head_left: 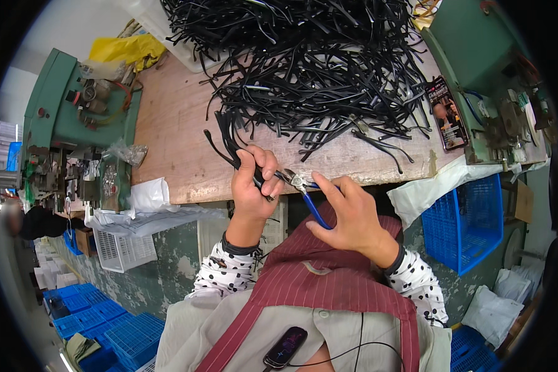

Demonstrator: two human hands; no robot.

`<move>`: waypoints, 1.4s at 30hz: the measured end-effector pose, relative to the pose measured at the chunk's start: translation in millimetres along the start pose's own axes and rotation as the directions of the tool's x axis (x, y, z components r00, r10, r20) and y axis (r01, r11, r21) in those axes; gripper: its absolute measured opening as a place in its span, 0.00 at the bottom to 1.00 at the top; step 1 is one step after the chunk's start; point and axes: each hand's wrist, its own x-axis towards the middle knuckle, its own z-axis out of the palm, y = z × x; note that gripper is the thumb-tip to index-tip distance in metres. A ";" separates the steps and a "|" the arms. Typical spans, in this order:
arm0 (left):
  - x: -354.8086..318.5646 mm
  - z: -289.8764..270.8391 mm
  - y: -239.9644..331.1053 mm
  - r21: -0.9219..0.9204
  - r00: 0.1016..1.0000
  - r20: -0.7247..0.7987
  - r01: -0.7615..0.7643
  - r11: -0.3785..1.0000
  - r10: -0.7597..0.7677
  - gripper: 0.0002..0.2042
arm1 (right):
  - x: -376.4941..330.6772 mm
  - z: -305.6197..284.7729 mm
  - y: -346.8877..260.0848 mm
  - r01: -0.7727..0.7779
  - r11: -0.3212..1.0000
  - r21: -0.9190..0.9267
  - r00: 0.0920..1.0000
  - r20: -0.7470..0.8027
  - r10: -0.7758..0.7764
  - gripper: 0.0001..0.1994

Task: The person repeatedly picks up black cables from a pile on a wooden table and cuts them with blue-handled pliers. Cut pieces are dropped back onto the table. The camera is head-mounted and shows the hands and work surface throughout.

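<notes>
My left hand (pixel 254 180) is closed around a small bunch of black eyeglass temple arms (pixel 228 139), whose curved tips stick out away from me over the table's front edge. In my right hand (pixel 353 217) are diagonal cutting pliers (pixel 315 209) with blue handles. The pliers' metal jaws point left and meet the ends of the pieces by my left fingertips; whether they touch one, I cannot tell. Beyond both hands, a large heap of loose black temple arms (pixel 316 80) covers the far part of the wooden table (pixel 173 142).
Green machines stand at the left (pixel 74 118) and right (pixel 477 74) of the table. A phone (pixel 446 115) lies by the right machine. A blue crate (pixel 465 223) sits below at right, a white basket (pixel 125 249) at left. A yellow bag (pixel 127 49) lies at the back left.
</notes>
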 end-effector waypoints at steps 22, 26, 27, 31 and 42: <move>1.4 17.4 14.2 0.071 0.974 0.122 0.184 0.980 -0.192 0.21 | -20.6 -20.0 -5.2 -0.288 0.858 0.426 0.931 0.335 0.146 0.44; 3.0 14.4 17.1 0.019 0.938 0.196 0.287 0.958 -0.285 0.21 | -20.3 -21.4 -10.9 0.019 1.000 -0.001 0.998 0.059 -0.019 0.45; 3.3 12.5 17.5 0.006 0.927 0.214 0.312 0.950 -0.306 0.21 | -20.1 -22.5 -11.9 0.042 0.997 -0.068 0.998 0.053 -0.038 0.45; 6.5 1.9 17.5 0.009 0.860 0.382 0.364 0.932 -0.339 0.21 | -20.0 -25.4 -14.0 0.088 0.989 -0.116 0.994 0.068 -0.081 0.45; 1.0 14.6 -9.8 0.196 0.997 0.036 0.063 0.979 -0.071 0.18 | -35.8 -3.3 -10.0 -0.013 0.980 -0.197 0.984 -0.174 -0.022 0.41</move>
